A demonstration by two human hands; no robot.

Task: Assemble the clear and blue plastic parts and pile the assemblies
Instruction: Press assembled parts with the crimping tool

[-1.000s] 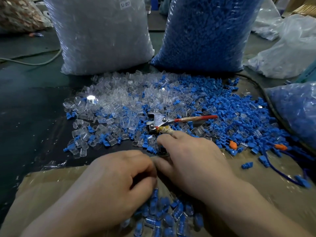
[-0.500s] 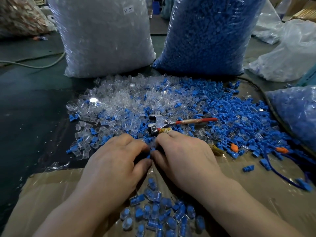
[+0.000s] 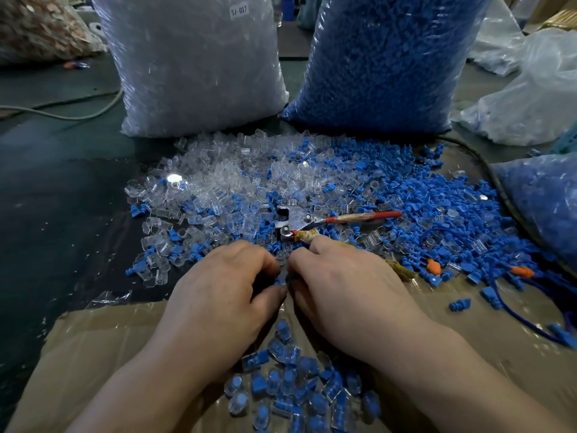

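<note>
Two sacks are standing beyond the hands, clear sack (image 3: 193,67) and blue sack (image 3: 384,64). Loose parts (image 3: 312,182) are lying past the fingertips, assemblies (image 3: 290,385) piling between the wrists. Left hand (image 3: 224,285) is pinching a blue part (image 3: 276,281); right hand (image 3: 340,282) is curling, hold hidden.

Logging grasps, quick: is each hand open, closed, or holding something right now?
Left hand: fingers curled, pinching a small blue part, mostly hidden.
Right hand: fingers curled at the same spot; whether it holds anything cannot be told.
</note>
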